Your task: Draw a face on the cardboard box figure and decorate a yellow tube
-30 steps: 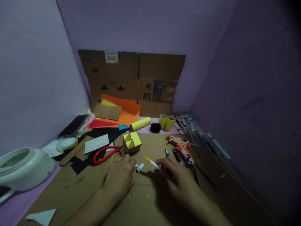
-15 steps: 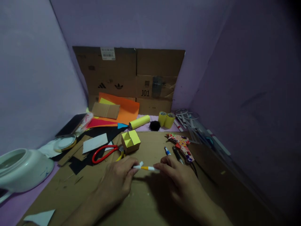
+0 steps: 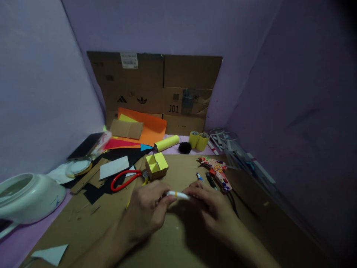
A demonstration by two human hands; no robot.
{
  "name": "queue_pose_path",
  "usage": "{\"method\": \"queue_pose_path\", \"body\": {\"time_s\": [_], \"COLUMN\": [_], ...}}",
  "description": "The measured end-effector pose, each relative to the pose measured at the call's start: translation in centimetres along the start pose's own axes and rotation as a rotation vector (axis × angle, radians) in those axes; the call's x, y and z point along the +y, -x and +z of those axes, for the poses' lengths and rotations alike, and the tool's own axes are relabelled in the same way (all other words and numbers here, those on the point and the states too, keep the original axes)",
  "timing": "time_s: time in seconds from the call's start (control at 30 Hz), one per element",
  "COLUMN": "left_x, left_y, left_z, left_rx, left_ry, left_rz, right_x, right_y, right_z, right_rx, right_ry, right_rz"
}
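A white marker pen (image 3: 182, 195) with a narrow yellow band is held level between both hands above the cardboard sheet. My left hand (image 3: 152, 204) is closed around its left end in a pinch of thumb and fingers. Closed on the right end is my right hand (image 3: 210, 204), whose fingers hide the tip. Just beyond the right hand lie a blue and white pen (image 3: 199, 176) and a black pen (image 3: 211, 181). A small box with yellow paper on top (image 3: 156, 166) stands beyond the left hand, beside red-handled pliers (image 3: 125, 180).
A patterned hot glue gun (image 3: 216, 167) lies at right. Yellow-covered tubes (image 3: 166, 143) and a black ball (image 3: 184, 147) sit at the back. Left are a white ceramic pot (image 3: 33, 201), a white card piece (image 3: 114, 167) and a tape roll (image 3: 79, 166). Cardboard (image 3: 156, 80) leans against the wall.
The yellow part showing on the marker pen has shrunk to a narrow band. My left hand has moved slightly right, and the two hands are closer together.
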State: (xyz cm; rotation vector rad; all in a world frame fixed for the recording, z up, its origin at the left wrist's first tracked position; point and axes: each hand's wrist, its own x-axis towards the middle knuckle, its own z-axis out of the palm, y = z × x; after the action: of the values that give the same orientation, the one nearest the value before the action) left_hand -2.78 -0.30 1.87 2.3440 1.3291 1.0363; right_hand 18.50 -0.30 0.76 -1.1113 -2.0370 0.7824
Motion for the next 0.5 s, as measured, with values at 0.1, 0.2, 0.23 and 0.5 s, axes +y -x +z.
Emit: {"method": "queue_pose_path", "body": {"time_s": [0.1, 0.2, 0.23, 0.5], "left_x": [-1.1, -2.9, -3.5, -4.2], "left_y": [-1.2, -2.4, -2.8, -2.8], "left_z": [-0.5, -0.3, -0.2, -0.1], "left_rx": [0.223, 0.168, 0.136, 0.086], "left_ry": [-0.126, -0.137, -0.111, 0.222], "left_rz": [-0.324, -0.478, -0.476, -0.338], "right_x": [2.3, 4.0, 4.2, 1.0], "right_y": [-1.1, -1.9, -2.1, -2.0], "right_z": [-0.1, 0.3, 0.4, 1.0], "right_rx": [0.124, 0.185, 0.196, 0.396], "right_ry": [0.229, 0.336, 0.342, -0.501], "right_rz": [0.069, 0.078, 0.068, 0.258]}}
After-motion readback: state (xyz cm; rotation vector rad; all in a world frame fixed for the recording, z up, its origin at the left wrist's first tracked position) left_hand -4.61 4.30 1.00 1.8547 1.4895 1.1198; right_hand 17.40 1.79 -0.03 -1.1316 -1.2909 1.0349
